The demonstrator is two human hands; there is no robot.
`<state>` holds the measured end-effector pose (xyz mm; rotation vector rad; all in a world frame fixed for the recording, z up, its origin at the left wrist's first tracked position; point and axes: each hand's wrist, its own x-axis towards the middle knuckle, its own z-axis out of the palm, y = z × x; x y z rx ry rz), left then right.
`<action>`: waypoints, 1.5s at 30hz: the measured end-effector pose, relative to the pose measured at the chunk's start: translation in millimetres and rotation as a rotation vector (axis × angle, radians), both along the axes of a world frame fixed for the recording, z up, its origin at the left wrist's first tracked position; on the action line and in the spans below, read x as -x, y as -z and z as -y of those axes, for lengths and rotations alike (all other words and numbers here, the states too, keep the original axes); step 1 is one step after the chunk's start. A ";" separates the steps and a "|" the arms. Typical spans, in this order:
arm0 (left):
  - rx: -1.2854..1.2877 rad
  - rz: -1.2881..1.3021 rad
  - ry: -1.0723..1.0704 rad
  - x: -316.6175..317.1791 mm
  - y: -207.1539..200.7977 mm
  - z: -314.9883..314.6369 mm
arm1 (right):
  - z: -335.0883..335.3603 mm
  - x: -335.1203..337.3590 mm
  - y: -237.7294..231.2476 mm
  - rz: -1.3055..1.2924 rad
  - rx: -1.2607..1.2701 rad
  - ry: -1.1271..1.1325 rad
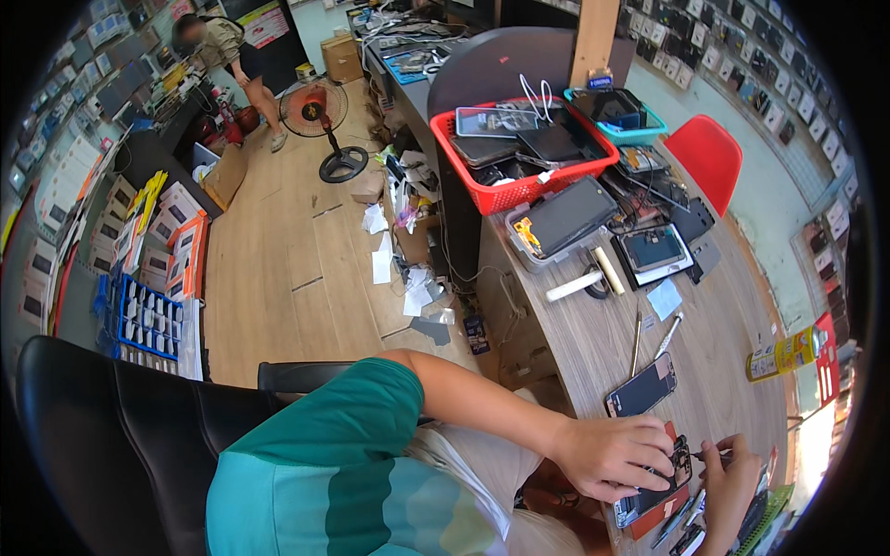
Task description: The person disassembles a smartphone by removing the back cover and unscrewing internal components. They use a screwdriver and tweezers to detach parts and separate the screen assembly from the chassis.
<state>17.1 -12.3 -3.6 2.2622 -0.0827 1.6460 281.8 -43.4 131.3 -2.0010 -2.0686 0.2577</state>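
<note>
My left hand [616,456] lies over an opened phone [683,461], its fingers bent and pressed down on it. Under the phone is a red mat [660,515]. At the phone's right side, my right hand [731,486] pinches a thin dark tool [700,455] whose tip points at the bared inside of the phone. The kind of tool is too small to tell. A detached phone screen [642,385] sits just beyond my left hand. Further off lie a slim metal rod-like tool [637,343] and a white pen-shaped tool [667,335].
A yellow spray can [783,356] lies at the right. Toward the far end are a red basket [524,181] of phones and tablets, a grey tray [561,227] and white rollers [575,285]. Several tools [684,524] lie near my right wrist. A person and a fan [315,109] stand beyond.
</note>
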 end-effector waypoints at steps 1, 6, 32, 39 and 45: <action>-0.049 0.025 -0.050 12.3 -11.8 -2.9 | -3.6 -3.1 0.8 0.001 -0.012 -0.047; -0.180 0.146 -0.410 105.1 -84.9 -49.8 | -2.7 10.7 -11.6 -0.136 0.190 0.183; 1.287 0.323 -1.147 566.7 -150.0 -178.1 | 1.8 8.3 -4.1 -0.108 0.078 0.039; 1.325 0.249 -1.149 570.9 -152.9 -185.3 | 3.7 6.5 -5.3 -0.126 0.085 0.099; 1.339 0.211 -1.170 573.8 -158.1 -193.8 | 13.1 -2.7 3.7 -0.118 -0.033 -0.023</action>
